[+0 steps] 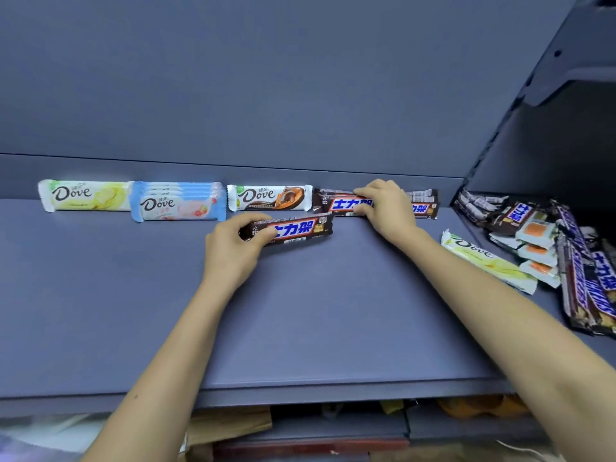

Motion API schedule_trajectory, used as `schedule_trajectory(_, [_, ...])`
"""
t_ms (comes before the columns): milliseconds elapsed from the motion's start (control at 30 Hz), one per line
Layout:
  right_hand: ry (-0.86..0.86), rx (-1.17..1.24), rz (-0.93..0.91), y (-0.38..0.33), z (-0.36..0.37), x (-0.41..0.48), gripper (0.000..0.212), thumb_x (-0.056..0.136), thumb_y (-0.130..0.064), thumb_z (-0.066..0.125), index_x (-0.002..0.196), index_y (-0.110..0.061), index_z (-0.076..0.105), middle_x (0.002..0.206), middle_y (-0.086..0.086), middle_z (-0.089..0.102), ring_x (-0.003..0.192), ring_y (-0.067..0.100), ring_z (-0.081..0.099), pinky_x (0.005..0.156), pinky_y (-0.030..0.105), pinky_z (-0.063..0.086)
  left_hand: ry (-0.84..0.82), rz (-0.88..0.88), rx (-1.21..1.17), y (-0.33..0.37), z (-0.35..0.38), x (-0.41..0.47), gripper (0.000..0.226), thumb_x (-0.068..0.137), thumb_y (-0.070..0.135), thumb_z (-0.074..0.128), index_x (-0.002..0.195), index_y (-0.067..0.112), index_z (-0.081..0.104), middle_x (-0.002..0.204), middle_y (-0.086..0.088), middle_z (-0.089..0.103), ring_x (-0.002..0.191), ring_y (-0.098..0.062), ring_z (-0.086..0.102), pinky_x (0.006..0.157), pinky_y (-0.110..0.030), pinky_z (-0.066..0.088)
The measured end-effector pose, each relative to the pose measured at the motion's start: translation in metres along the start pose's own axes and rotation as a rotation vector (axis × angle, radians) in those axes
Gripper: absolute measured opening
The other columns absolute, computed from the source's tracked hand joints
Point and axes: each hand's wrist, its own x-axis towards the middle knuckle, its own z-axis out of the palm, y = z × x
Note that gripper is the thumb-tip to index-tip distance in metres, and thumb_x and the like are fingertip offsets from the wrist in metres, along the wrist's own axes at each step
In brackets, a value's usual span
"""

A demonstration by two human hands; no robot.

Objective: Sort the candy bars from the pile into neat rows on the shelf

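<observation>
Along the back of the grey shelf (300, 311) lie a yellow Dove bar (85, 195), a stack of blue Dove bars (178, 203), a brown Dove bar (270, 197) and a stack of brown Snickers bars (423, 206). My right hand (388, 208) grips the stack's front bar, its fingers curled over the top edge. My left hand (235, 248) pinches the left end of another Snickers bar (296, 230), which lies just in front of the row. The unsorted pile (546, 248) lies at the right end of the shelf.
A loose yellow Dove bar (486, 261) lies at the pile's left edge. The shelf's dark side panel (533, 111) rises at the right, with a back wall behind the row. Below the shelf's front edge are brown paper bags (230, 425).
</observation>
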Motion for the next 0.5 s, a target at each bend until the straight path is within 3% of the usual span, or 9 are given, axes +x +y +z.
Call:
schedule_trajectory(67, [0.012, 0.095, -0.030, 0.008, -0.003, 0.002, 0.028, 0.089, -0.014, 0.056, 0.116, -0.015, 0.064, 0.119, 0.005, 0.061, 0.114, 0.025, 0.050, 0.092, 0.029, 0.037, -0.031, 0.009, -0.012, 0.008, 0.014, 0.004, 0.012, 0.081, 0.017, 0.067, 0.092, 0.023, 0.068, 0.084, 0.009, 0.062, 0.070, -0.001, 0.052, 0.066, -0.002, 0.036])
schedule_trajectory(133, [0.062, 0.250, -0.031, 0.016, -0.012, 0.002, 0.026, 0.087, -0.002, 0.051, 0.105, -0.010, 0.070, 0.112, 0.007, 0.066, 0.109, 0.024, 0.056, 0.090, 0.019, 0.036, -0.058, 0.016, -0.058, 0.014, 0.030, 0.010, 0.014, 0.080, 0.017, 0.068, 0.089, 0.027, 0.067, 0.092, 0.006, 0.065, 0.081, -0.011, 0.057, 0.080, -0.017, 0.047])
schedule_trajectory(200, [0.104, 0.331, -0.008, 0.024, -0.020, -0.002, 0.025, 0.087, -0.001, 0.051, 0.099, -0.009, 0.071, 0.107, 0.008, 0.067, 0.103, 0.020, 0.058, 0.081, 0.008, 0.031, -0.088, 0.006, -0.116, 0.020, 0.048, 0.017, 0.016, 0.078, 0.019, 0.067, 0.087, 0.031, 0.066, 0.097, 0.001, 0.066, 0.086, -0.021, 0.062, 0.083, -0.034, 0.053])
schedule_trajectory(233, [0.106, 0.350, 0.006, 0.028, -0.023, -0.004, 0.024, 0.087, -0.002, 0.051, 0.098, -0.009, 0.071, 0.106, 0.007, 0.067, 0.101, 0.019, 0.058, 0.078, 0.006, 0.030, -0.105, 0.000, -0.150, 0.023, 0.057, 0.020, 0.016, 0.079, 0.016, 0.066, 0.088, 0.030, 0.066, 0.099, -0.002, 0.065, 0.083, -0.020, 0.063, 0.080, -0.034, 0.055])
schedule_trajectory(333, [0.042, 0.343, 0.007, 0.043, -0.026, -0.013, 0.027, 0.087, -0.001, 0.049, 0.099, -0.011, 0.071, 0.105, 0.008, 0.066, 0.098, 0.020, 0.057, 0.075, 0.007, 0.030, -0.112, 0.027, -0.098, 0.028, 0.087, 0.028, 0.016, 0.084, 0.010, 0.061, 0.097, 0.020, 0.066, 0.092, 0.002, 0.061, 0.066, 0.000, 0.056, 0.064, -0.001, 0.042])
schedule_trajectory(433, [0.022, 0.339, 0.034, 0.057, -0.027, -0.023, 0.028, 0.087, -0.001, 0.048, 0.103, -0.011, 0.069, 0.105, 0.009, 0.067, 0.097, 0.022, 0.057, 0.077, 0.006, 0.031, -0.084, 0.057, 0.012, 0.029, 0.106, 0.030, 0.017, 0.083, 0.015, 0.063, 0.100, 0.016, 0.066, 0.087, 0.004, 0.059, 0.072, -0.010, 0.048, 0.060, 0.000, 0.033])
schedule_trajectory(500, [0.005, 0.362, 0.042, 0.061, -0.027, -0.028, 0.029, 0.085, 0.000, 0.049, 0.106, -0.010, 0.067, 0.100, 0.007, 0.067, 0.087, 0.020, 0.057, 0.077, 0.010, 0.033, -0.064, 0.072, 0.058, 0.024, 0.112, 0.030, 0.018, 0.082, 0.019, 0.065, 0.100, 0.016, 0.066, 0.085, 0.004, 0.060, 0.082, -0.016, 0.051, 0.064, -0.007, 0.034])
